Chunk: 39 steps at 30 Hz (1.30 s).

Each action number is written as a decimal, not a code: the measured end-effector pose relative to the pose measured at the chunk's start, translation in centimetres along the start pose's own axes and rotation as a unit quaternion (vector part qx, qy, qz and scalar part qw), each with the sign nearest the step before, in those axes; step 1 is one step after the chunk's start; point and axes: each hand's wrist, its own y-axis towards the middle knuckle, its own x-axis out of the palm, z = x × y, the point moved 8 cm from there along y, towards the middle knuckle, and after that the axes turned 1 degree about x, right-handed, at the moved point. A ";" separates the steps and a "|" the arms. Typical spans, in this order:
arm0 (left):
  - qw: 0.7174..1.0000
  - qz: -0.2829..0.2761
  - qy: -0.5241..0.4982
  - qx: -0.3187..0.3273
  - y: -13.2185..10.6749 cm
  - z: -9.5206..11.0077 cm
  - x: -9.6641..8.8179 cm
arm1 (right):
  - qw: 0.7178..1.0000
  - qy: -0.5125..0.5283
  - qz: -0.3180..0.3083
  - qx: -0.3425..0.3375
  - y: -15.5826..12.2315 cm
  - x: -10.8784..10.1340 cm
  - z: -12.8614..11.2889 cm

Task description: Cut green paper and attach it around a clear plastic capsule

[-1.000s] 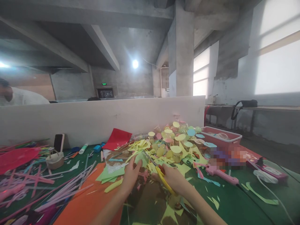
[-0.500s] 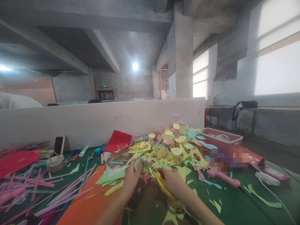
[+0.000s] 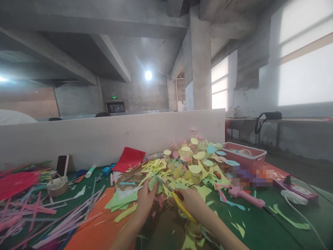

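Observation:
Over the middle of the table, my left hand (image 3: 146, 190) pinches a small piece of light green paper (image 3: 152, 183). My right hand (image 3: 190, 200) grips scissors (image 3: 166, 184) whose grey blades point up and left, toward that paper. A long yellow loop (image 3: 183, 207), seemingly the scissors' handle, curves under the right fingers. The blades are near the left fingertips; I cannot tell if they touch the paper. Just beyond the hands lies a heap of yellow and green paper scraps (image 3: 156, 166). Clear rounded cups topped with paper discs (image 3: 195, 169) are piled behind it.
Orange sheets (image 3: 91, 222) and pink-purple strips (image 3: 70, 222) lie at left, with a tape roll (image 3: 57, 186) and a phone (image 3: 62, 165). On the right are a pink glue gun (image 3: 246, 196) with its cord and a pink basket (image 3: 244, 154). A white partition (image 3: 111, 137) runs along the back.
The view has shifted slightly, so most things sit a little further left. Both hands keep nearly the same pose, with the paper and scissors still held.

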 end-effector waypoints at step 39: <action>0.931 -0.048 -0.294 -0.213 -0.3 -1.3 1.7 | 0.998 0.045 0.049 0.014 0.3 -0.4 1.4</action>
